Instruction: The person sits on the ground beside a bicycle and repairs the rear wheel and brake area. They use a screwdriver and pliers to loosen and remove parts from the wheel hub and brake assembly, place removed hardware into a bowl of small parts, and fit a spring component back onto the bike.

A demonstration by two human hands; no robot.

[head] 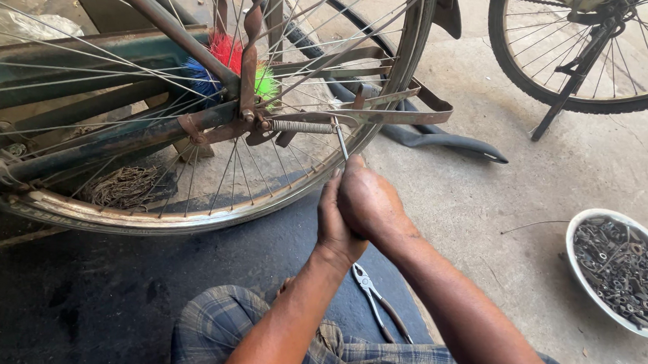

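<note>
Outdoors on a rough concrete floor, a person is sitting on a dark mat beside an old bicycle, looking down at both hands. Directly ahead, the rear wheel is standing upright with a worn metal rim and thin spokes, and a bright fuzzy hub brush in pink, blue and green is wrapped around its centre.

Both hands are working together just below the axle. The left hand and the right hand are pressed against each other, fingers closed around the lower end of a thin metal tool. Its shaft is pointing up toward a coiled spring and a rusty stay near the axle. Both forearms are reaching forward and upward from the lap, wrists nearly touching.

That tool looks stiff, light and narrow, so it is probably best gripped low on the handle with both hands for leverage. Rusty parts around it may be stiff to turn and rough to touch.

Pliers are lying on the mat near the knees. To the right, a pale bowl is holding small dark metal parts. A second bicycle wheel is standing behind.
</note>
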